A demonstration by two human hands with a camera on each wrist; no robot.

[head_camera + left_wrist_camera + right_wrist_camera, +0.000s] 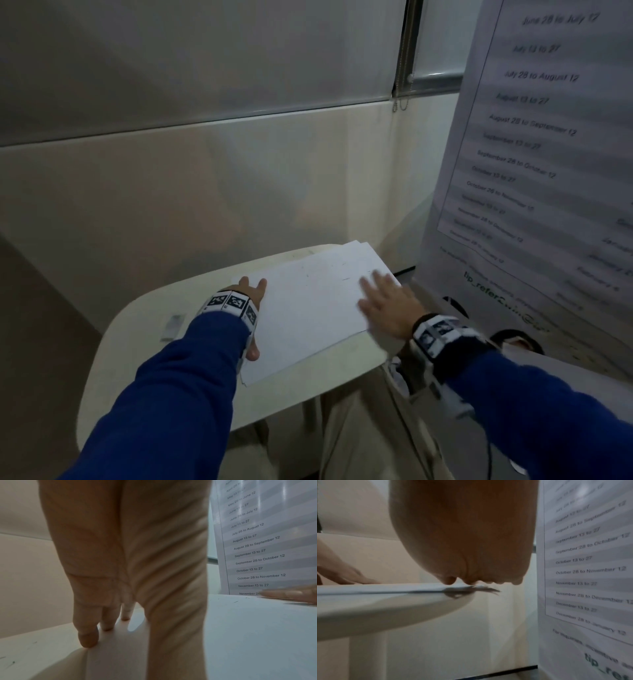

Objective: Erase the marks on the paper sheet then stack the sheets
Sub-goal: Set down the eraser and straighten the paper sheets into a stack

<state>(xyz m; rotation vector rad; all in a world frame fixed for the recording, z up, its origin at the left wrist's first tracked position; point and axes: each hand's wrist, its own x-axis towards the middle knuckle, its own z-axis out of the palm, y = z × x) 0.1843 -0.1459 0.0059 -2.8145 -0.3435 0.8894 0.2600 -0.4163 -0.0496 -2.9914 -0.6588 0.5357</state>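
A stack of white paper sheets (308, 308) lies on the small cream table (144, 342), its edges a little uneven at the far corner. Faint dark strokes (346, 279) show on the top sheet. My left hand (255, 308) stands against the stack's left edge, fingers straight at the far corner and thumb at the near side. The left wrist view shows the fingertips (89, 641) touching the table beside the paper (248, 635). My right hand (387, 301) lies flat on the stack's right edge, blurred. A small white eraser (174, 326) rests on the table left of my left arm.
A tall printed banner (534, 154) listing date ranges stands close on the right, just beyond the table. A beige wall runs behind the table. In the right wrist view the sheets (385, 588) slightly overhang the table rim (385, 608). My legs are below the table's near edge.
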